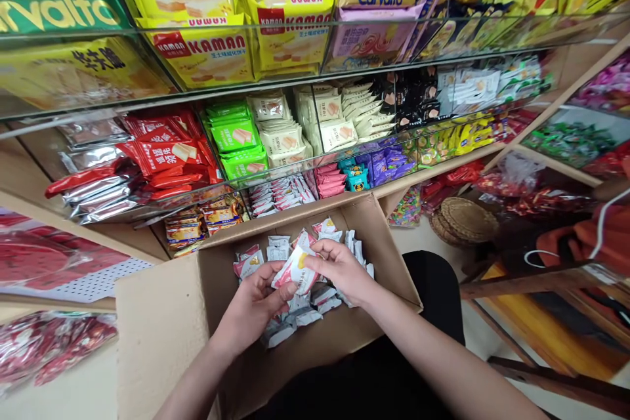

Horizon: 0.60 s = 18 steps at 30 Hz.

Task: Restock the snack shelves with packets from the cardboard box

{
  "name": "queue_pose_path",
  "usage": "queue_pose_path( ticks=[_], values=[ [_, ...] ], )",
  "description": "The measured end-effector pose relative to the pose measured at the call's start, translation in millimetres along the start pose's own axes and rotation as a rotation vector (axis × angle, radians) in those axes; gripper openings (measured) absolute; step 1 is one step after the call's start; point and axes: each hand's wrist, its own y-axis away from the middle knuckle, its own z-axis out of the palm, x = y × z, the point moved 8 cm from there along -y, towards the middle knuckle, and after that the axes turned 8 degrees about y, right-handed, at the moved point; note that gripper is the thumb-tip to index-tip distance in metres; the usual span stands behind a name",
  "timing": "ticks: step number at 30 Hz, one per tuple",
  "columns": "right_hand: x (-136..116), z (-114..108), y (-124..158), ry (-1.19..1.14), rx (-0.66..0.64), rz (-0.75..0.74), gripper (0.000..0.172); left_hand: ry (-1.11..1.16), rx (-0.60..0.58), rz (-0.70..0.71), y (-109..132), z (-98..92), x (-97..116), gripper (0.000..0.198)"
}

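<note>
A small white and pink snack packet (299, 268) is held up between both my hands. My left hand (258, 298) grips its lower left side, with the thumb across the front. On the upper right side, my right hand (340, 268) pinches it between thumb and fingers. Right below is an open cardboard box (394, 262) with many similar packets (280, 331) lying loose in it. Some show a silvery white back, others a pink and white front. The fingertips behind the packet are partly hidden.
Glass-fronted shelves hold yellow wafer packs (197, 52), red packets (170, 151), green packets (233, 134) and purple packets (388, 161). A box flap (157, 335) sticks out left. Woven round mats (465, 220) and a wooden stool (541, 315) stand on the right.
</note>
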Motion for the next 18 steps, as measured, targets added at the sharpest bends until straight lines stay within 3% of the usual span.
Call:
queue_pose_path(
  ticks=[3, 7, 9, 11, 13, 15, 18],
  values=[
    [8, 2, 2, -0.095, -0.030, 0.065, 0.030, 0.061, -0.039, 0.041, 3, -1.2, 9, 0.051],
    [10, 19, 11, -0.044, -0.279, 0.125, 0.034, 0.036, -0.159, 0.079, 10, 1.7, 18, 0.057],
    [-2, 18, 10, 0.050, -0.310, 0.061, 0.033, -0.076, -0.153, 0.140, 12, -6.1, 28, 0.051],
    [-31, 6, 1, 0.204, -0.188, -0.122, 0.028, -0.288, 0.018, 0.292, 12, -30.7, 48, 0.042],
    [-67, -7, -11, 0.434, -0.012, -0.357, 0.025, -0.582, 0.279, 0.478, 14, -62.3, 75, 0.034],
    [-97, -11, -27, 0.693, 0.094, -0.557, 0.023, -0.860, 0.445, 0.574, 12, -86.3, 93, 0.030],
    [-107, 1, -67, 1.012, -0.012, -0.671, 0.022, -1.053, 0.563, 0.502, -3, -117.4, 96, 0.034]
  ],
)
